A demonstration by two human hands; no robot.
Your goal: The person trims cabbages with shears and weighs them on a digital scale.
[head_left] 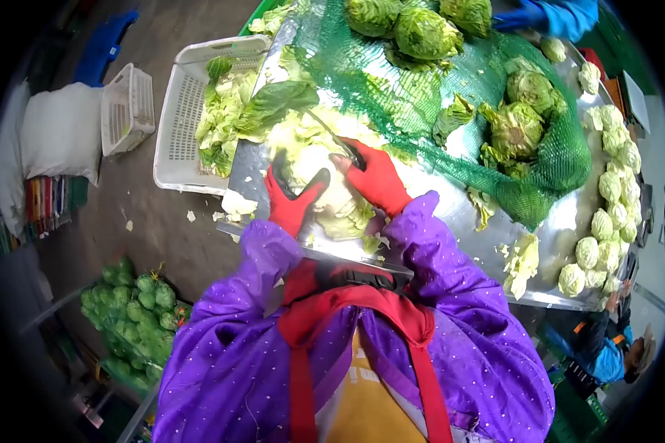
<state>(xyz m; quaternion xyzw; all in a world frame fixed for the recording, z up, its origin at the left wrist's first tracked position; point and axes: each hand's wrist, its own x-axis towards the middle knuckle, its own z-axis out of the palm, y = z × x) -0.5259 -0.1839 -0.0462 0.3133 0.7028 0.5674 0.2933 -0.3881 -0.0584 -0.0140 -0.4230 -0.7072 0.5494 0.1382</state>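
A pale, partly trimmed cabbage head [319,166] lies near the front edge of the metal table, with loose leaves around it. My left hand [294,196], in a red glove with dark palm, grips its left side, thumb and fingers spread around it. On the other side, my red-gloved right hand [374,177] is closed around what looks like a knife [324,125]; its thin blade points up and left over the leaves. The handle is mostly hidden in the glove. A large dark green leaf [279,103] lies just beyond the blade.
A white crate [166,140] of leaves stands left of the table. Untrimmed cabbages [521,129] sit on green netting [561,173]; trimmed heads [609,214] line the right edge. A co-worker's blue sleeve [569,18] reaches in at the top. Netted cabbages [129,310] are lower left.
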